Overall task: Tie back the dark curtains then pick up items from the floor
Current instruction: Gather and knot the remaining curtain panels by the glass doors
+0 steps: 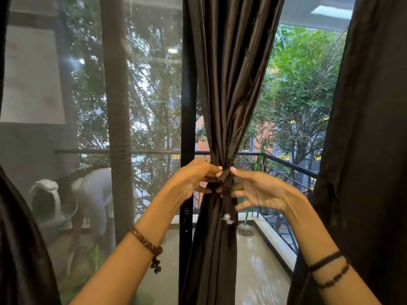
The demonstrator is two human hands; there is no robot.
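Observation:
A dark brown satin curtain hangs in the middle of the window, gathered tight at waist height into a knot. My left hand pinches the knot from the left with thumb and fingers. From the right, my right hand holds the same knot with thumb on top and fingers curled under it. A small white tag shows on the fabric below the knot. Another dark curtain hangs loose at the right edge. The room floor and any items on it are out of view.
A black door frame stands just left of the curtain, with a mesh screen to its left. Beyond are a balcony with a black railing, a mop and trees. More dark fabric fills the lower left corner.

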